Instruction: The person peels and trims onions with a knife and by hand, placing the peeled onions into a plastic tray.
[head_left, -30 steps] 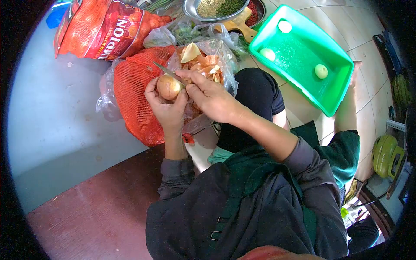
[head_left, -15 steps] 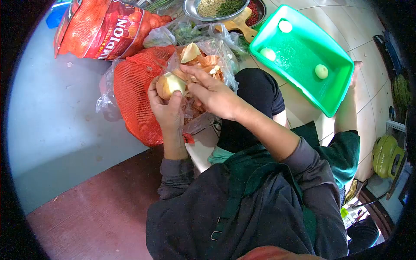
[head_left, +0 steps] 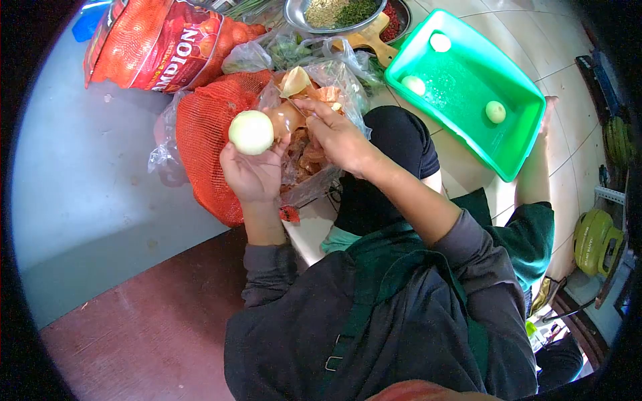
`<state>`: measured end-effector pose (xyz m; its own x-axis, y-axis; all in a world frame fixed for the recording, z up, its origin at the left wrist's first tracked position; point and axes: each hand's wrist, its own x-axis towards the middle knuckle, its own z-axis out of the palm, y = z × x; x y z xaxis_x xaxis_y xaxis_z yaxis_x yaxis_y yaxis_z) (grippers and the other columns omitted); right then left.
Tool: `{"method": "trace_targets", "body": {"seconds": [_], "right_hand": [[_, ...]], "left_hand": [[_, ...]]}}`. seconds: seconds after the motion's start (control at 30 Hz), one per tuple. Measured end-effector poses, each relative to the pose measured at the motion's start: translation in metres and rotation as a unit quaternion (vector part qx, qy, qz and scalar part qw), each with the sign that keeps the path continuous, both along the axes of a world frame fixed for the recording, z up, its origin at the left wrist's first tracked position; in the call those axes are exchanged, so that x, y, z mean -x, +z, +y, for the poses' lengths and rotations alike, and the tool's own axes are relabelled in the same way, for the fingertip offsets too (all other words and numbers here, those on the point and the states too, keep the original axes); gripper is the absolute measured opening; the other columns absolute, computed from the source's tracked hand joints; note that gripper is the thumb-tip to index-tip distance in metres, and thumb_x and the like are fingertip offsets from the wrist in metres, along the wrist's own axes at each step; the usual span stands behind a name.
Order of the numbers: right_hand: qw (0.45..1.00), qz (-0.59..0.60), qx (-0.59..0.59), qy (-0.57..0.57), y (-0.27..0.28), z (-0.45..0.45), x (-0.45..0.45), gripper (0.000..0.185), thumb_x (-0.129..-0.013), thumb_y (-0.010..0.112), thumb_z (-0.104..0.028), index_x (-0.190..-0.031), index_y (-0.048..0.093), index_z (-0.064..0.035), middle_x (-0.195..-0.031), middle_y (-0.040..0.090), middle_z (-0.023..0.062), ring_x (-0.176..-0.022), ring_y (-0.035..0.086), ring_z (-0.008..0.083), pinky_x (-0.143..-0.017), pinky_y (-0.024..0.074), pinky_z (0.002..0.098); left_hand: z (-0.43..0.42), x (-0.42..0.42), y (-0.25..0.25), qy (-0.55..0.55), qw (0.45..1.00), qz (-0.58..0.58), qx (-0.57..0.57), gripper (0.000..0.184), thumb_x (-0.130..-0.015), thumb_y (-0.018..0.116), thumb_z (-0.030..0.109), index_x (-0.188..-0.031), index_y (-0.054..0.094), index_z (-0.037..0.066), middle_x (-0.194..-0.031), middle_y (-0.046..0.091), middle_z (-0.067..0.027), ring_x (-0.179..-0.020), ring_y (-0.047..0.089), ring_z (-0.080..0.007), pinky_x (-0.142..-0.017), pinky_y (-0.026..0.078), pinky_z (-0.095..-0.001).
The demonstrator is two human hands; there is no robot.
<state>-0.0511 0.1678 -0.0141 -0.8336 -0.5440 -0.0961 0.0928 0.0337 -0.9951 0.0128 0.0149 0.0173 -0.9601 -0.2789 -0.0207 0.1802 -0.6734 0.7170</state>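
Note:
A pale peeled onion (head_left: 251,132) rests on the fingers of my left hand (head_left: 255,171), above the red mesh sack (head_left: 207,150). My right hand (head_left: 336,139) is closed on a knife (head_left: 297,107), of which only a thin part of the blade shows, and a brown piece of onion skin (head_left: 284,119) hangs by its fingertips. Under both hands lies a clear plastic bag (head_left: 328,175) with brown onion peels (head_left: 311,159) in it.
Three peeled onions lie in a green basin (head_left: 468,137) at the right. A full onion sack (head_left: 150,50) is at the upper left. Behind the peels are a metal bowl (head_left: 301,23) and a wooden board (head_left: 374,43). A green gas cylinder (head_left: 594,240) stands far right.
The onion has lost its brown skin and now shows pale all over. My left hand has opened beneath it, while my right hand has moved slightly away with the skin.

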Motion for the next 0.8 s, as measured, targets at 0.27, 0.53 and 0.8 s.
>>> {"method": "trace_targets", "body": {"seconds": [0.27,0.53,0.8], "right_hand": [[0.997,0.066,0.007,-0.033,-0.006,-0.001,0.007,0.042,-0.096,0.043,-0.020,-0.135,0.045,-0.0056,-0.099,0.058,0.0077,-0.085,0.053,0.0144,-0.080,0.0432,0.0266],[0.998,0.034,-0.043,0.000,-0.008,0.003,0.013,0.042,-0.096,0.041,-0.020,-0.135,0.045,-0.0053,-0.115,0.058,0.0099,-0.095,0.057,0.0166,-0.087,0.0440,0.0283],[0.999,-0.006,-0.033,0.034,0.015,0.012,0.008,0.045,-0.098,0.040,-0.025,-0.139,0.040,-0.0063,-0.075,0.052,0.0019,-0.070,0.051,0.0118,-0.066,0.0452,0.0274]], "left_hand": [[-0.024,-0.006,-0.023,0.068,0.987,-0.104,0.105,0.048,-0.090,0.053,0.040,-0.125,0.051,0.007,-0.122,0.058,-0.0117,-0.105,0.059,-0.0252,-0.080,0.053,-0.0374],[-0.040,-0.004,-0.014,-0.093,0.990,0.036,-0.096,0.050,-0.088,0.054,0.035,-0.128,0.048,0.004,-0.133,0.048,-0.0188,-0.103,0.055,-0.0254,-0.069,0.051,-0.0316],[-0.042,-0.009,-0.017,-0.014,0.999,0.026,-0.027,0.044,-0.091,0.050,0.030,-0.125,0.048,0.003,-0.127,0.051,-0.0148,-0.106,0.055,-0.0228,-0.073,0.051,-0.0307]]}}
